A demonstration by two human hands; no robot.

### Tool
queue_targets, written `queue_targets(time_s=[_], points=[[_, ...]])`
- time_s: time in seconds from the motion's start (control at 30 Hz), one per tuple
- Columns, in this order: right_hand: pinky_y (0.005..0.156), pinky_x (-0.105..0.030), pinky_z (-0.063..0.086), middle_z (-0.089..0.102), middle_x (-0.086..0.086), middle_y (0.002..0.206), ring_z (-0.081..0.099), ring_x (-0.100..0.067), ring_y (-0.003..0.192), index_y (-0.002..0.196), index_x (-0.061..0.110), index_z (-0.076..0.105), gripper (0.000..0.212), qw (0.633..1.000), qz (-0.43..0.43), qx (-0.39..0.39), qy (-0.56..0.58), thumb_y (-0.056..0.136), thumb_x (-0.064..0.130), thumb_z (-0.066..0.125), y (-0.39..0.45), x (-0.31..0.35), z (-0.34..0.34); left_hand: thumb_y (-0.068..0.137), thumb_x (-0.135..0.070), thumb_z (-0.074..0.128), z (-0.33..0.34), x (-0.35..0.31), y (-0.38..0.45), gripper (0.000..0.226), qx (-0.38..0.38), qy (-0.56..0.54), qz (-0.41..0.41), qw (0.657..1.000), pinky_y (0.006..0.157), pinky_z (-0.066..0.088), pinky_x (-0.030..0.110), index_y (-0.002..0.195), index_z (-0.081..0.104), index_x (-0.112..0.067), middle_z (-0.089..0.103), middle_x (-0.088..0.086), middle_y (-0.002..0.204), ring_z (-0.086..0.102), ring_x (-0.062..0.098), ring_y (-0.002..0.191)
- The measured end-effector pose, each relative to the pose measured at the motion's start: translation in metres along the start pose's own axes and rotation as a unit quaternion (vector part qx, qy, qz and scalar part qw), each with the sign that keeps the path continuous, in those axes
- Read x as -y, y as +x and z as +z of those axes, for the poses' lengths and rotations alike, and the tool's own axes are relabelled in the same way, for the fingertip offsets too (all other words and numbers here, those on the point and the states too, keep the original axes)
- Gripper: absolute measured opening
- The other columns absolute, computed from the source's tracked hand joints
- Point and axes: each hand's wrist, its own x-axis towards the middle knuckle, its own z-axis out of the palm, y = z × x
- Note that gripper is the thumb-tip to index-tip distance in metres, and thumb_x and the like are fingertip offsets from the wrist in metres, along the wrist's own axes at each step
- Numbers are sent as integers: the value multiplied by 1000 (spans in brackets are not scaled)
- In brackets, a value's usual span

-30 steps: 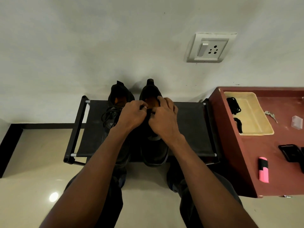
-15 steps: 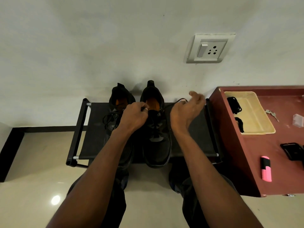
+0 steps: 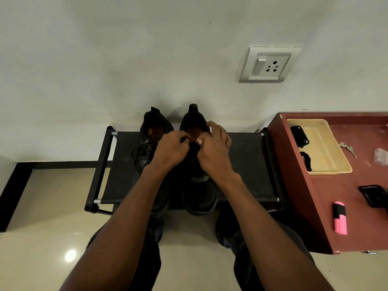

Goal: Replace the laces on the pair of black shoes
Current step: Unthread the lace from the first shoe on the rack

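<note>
Two black shoes stand side by side on a low black rack (image 3: 247, 162), heels toward the wall. The left shoe (image 3: 154, 127) has loose black lace (image 3: 140, 151) piled over its front. My left hand (image 3: 171, 151) and my right hand (image 3: 214, 153) meet over the top eyelets of the right shoe (image 3: 200, 192), fingers pinched on its black lace. The lace itself is hidden between my fingers. More black laces (image 3: 299, 136) lie in a yellow tray (image 3: 327, 150) on the red table.
A red table (image 3: 336, 196) stands right of the rack, holding keys (image 3: 347, 148), a pink and black marker (image 3: 340, 219), a black case (image 3: 374, 195) and a small clear box (image 3: 381, 156). A wall socket (image 3: 269, 64) is above. My knees are below the rack.
My right hand, which had pulled the lace out to the right half a second ago, has come back to the shoe's tongue beside my left hand.
</note>
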Motion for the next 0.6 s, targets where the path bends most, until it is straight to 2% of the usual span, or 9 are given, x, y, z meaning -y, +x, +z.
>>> queue_targets(time_s=[0.1, 0.13, 0.2, 0.27, 0.3, 0.37, 0.43, 0.53, 0.6], points=[[108, -45, 37, 50, -13, 136, 48, -29, 124, 92, 6, 66, 21, 978, 93, -160, 98, 88, -3, 49, 13, -11, -12, 98, -13, 52, -1, 0, -1, 27, 0, -4, -9, 1000, 77, 56, 35, 118, 70, -13, 71, 3, 111, 66, 18, 82], [104, -41, 42, 52, -13, 127, 54, -27, 115, 94, 5, 67, 21, 951, 141, -232, 147, 90, -4, 48, 20, -18, -20, 99, -13, 51, -1, 0, -1, 26, 1, -7, -12, 1000, 76, 55, 34, 117, 70, -13, 71, 3, 110, 66, 19, 82], [94, -21, 43, 51, -10, 116, 56, -24, 106, 99, 2, 66, 21, 865, 256, -350, 252, 95, -5, 46, 29, -33, -39, 99, -13, 51, -2, 0, -1, 25, 3, -9, -16, 1000, 66, 51, 30, 115, 70, -13, 70, 1, 104, 64, 17, 73], [83, -8, 41, 48, -10, 119, 56, -20, 106, 106, 1, 64, 21, 798, 341, -394, 303, 98, -3, 46, 32, -45, -49, 100, -13, 50, 0, 0, -1, 24, 4, -10, -21, 1000, 54, 41, 25, 114, 69, -14, 67, -4, 91, 56, 11, 60], [83, -8, 42, 48, -10, 124, 55, -20, 110, 110, 1, 63, 19, 794, 358, -396, 291, 98, -2, 48, 32, -49, -50, 100, -13, 50, 1, 0, -1, 24, 2, -11, -24, 1000, 51, 37, 24, 114, 69, -14, 64, -7, 83, 52, 9, 54], [101, -20, 43, 43, -11, 139, 47, -23, 128, 120, 4, 60, 27, 836, 332, -381, 215, 94, -3, 55, 29, -46, -46, 101, -13, 50, 2, 0, -1, 23, 0, -13, -29, 999, 49, 34, 23, 114, 69, -14, 58, -11, 75, 48, 7, 50], [113, -40, 37, 37, -15, 149, 36, -28, 139, 129, 6, 57, 43, 897, 227, -347, 150, 87, -2, 62, 24, -33, -38, 100, -14, 50, 2, -1, -2, 24, -2, -9, -28, 1000, 50, 36, 23, 115, 69, -14, 62, -7, 81, 50, 8, 52], [110, -45, 34, 41, -16, 147, 40, -31, 136, 127, 7, 59, 45, 961, 106, -247, 70, 83, 10, 64, 14, -10, -19, 100, -19, 50, 2, -3, -3, 27, -7, -3, -22, 1000, 56, 45, 29, 122, 65, -15, 68, 0, 93, 57, 13, 60], [104, -43, 41, 43, -13, 144, 47, -31, 129, 130, 7, 55, 45, 982, 119, -121, 78, 90, 26, 64, 6, 3, -8, 99, -28, 54, 3, -6, -5, 30, -28, -5, -33, 999, 64, 48, 34, 126, 58, -15, 65, -1, 90, 61, 20, 72]])
